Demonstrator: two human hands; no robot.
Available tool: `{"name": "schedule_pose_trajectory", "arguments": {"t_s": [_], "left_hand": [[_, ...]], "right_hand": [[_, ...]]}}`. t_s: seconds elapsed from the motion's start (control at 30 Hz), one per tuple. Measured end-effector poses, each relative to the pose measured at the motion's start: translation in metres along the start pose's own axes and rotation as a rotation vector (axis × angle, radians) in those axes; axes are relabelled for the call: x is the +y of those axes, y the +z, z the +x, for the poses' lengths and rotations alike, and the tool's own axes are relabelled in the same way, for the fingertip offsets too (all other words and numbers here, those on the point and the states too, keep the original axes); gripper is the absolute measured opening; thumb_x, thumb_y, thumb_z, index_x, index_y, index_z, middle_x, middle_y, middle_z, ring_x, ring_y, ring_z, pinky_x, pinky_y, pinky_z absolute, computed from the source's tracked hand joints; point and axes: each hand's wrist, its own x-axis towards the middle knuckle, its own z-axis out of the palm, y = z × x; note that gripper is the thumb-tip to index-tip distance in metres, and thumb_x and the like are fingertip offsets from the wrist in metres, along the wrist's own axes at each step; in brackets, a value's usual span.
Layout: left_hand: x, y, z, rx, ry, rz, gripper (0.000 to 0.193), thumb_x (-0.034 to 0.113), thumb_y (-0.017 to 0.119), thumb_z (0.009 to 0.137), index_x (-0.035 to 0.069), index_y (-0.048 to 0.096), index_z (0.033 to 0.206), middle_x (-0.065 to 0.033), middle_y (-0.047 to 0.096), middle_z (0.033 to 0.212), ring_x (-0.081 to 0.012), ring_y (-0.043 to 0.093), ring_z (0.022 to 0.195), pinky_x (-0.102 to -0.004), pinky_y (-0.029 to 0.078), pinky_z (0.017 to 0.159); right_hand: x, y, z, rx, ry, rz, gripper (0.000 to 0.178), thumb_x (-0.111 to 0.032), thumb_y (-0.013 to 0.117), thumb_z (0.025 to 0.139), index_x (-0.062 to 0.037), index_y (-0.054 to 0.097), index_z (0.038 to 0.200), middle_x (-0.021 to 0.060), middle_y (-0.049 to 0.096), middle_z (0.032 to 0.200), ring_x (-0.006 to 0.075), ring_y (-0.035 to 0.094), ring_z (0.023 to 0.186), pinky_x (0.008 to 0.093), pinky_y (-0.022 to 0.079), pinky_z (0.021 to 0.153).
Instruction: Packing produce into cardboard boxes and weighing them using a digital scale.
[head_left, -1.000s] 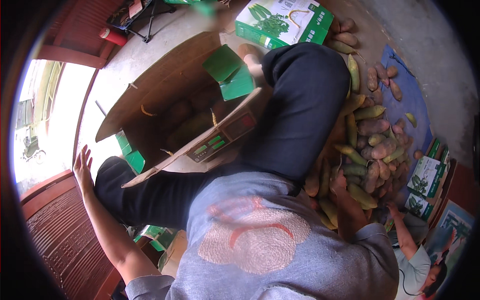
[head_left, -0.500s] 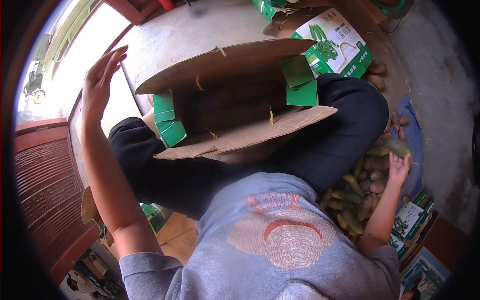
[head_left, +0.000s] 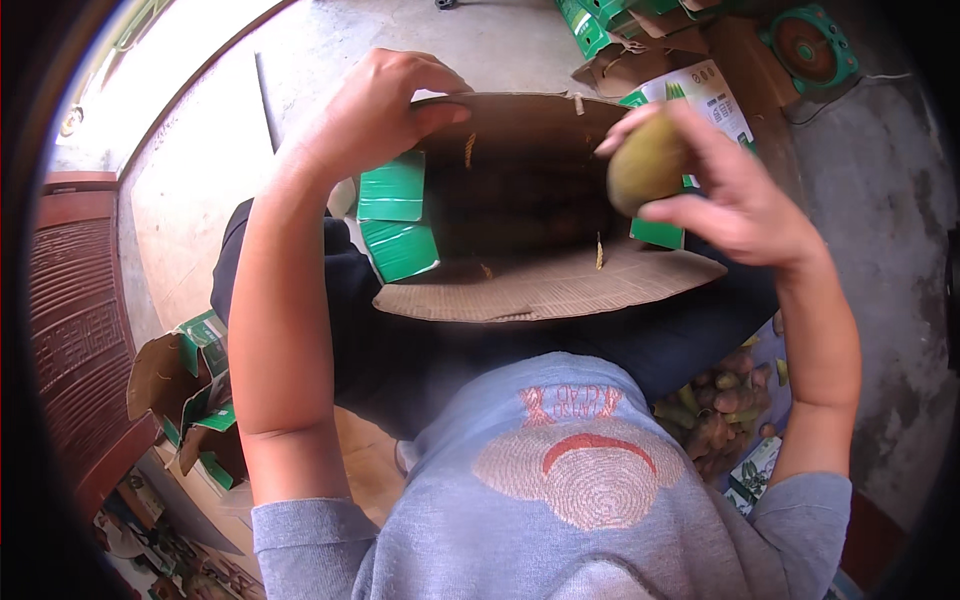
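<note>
A cardboard box (head_left: 550, 292) with green side flaps stands open-topped between my legs. My left hand (head_left: 385, 105) pinches the left end of its far flap (head_left: 530, 112), thumb on the near side and fingers behind. Above the box's right end, my right hand (head_left: 735, 200) holds a plump green-brown vegetable (head_left: 648, 165), rather like a thick cucumber seen end-on and slightly blurred. My fingers wrap its far side, with the thumb below. The inside of the box is too dark to make out its contents.
Several green and brown vegetables (head_left: 715, 405) lie heaped on the floor to my right. A printed carton (head_left: 715, 95) stands beyond the box, near a green-framed fan (head_left: 810, 48). Opened cartons (head_left: 165, 375) are at my left, by a carved wooden panel (head_left: 80, 330).
My right hand has come up from the heap to the box, bringing the green-brown vegetable. My left hand, raised with fingers stretched before, has moved right and taken hold of the far flap.
</note>
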Motion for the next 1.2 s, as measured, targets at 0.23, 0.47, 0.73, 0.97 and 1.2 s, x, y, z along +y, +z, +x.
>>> {"name": "schedule_pose_trajectory", "arguments": {"t_s": [0.23, 0.47, 0.73, 0.97, 1.2], "left_hand": [[-0.005, -0.001, -0.006, -0.042, -0.053, -0.048, 0.019, 0.013, 0.073, 0.088, 0.000, 0.075, 0.103, -0.0143, 0.073, 0.108, -0.0325, 0.070, 0.096, -0.0382, 0.056, 0.086], [0.000, -0.005, -0.007, -0.035, -0.068, -0.046, 0.020, 0.015, 0.074, 0.088, -0.001, 0.075, 0.100, -0.0131, 0.073, 0.110, -0.0314, 0.070, 0.096, -0.0384, 0.056, 0.085], [0.004, -0.002, -0.006, -0.034, -0.104, -0.078, 0.021, 0.014, 0.071, 0.091, 0.000, 0.076, 0.106, -0.0123, 0.073, 0.115, -0.0291, 0.070, 0.099, -0.0367, 0.054, 0.090], [0.007, -0.009, -0.007, -0.025, -0.096, -0.410, 0.036, 0.026, 0.063, 0.100, 0.005, 0.067, 0.130, -0.0123, 0.068, 0.129, -0.0286, 0.065, 0.118, -0.0397, 0.049, 0.102], [-0.029, -0.045, -0.045, 0.111, -0.193, -0.109, 0.060, 0.050, 0.040, 0.106, 0.008, 0.052, 0.146, -0.0166, 0.051, 0.149, -0.0323, 0.051, 0.137, -0.0525, 0.036, 0.116]], "right_hand": [[0.102, 0.091, 0.064, -0.615, 0.318, -0.243, 0.053, -0.011, 0.069, 0.089, 0.0021, 0.045, 0.134, 0.0274, 0.060, 0.120, 0.0435, 0.058, 0.116, 0.0486, 0.048, 0.092], [0.139, 0.090, 0.054, -0.538, 0.361, -0.770, 0.056, -0.001, 0.062, 0.086, -0.0005, 0.048, 0.140, 0.0269, 0.056, 0.133, 0.0412, 0.056, 0.123, 0.0457, 0.048, 0.103], [-0.003, -0.019, -0.045, 0.124, 0.130, -0.492, 0.042, 0.005, 0.054, 0.090, -0.0015, 0.060, 0.131, 0.0192, 0.067, 0.121, 0.0344, 0.065, 0.111, 0.0382, 0.050, 0.097], [0.032, -0.066, -0.288, 0.996, 0.654, -0.374, 0.020, -0.006, 0.057, 0.101, 0.0011, 0.065, 0.117, 0.0086, 0.070, 0.111, 0.0153, 0.066, 0.104, 0.0293, 0.050, 0.094], [0.156, 0.063, -0.485, 0.965, 1.174, -0.341, 0.017, -0.016, 0.065, 0.096, 0.0001, 0.062, 0.099, 0.0118, 0.071, 0.085, 0.0220, 0.068, 0.080, 0.0354, 0.052, 0.075]]}}
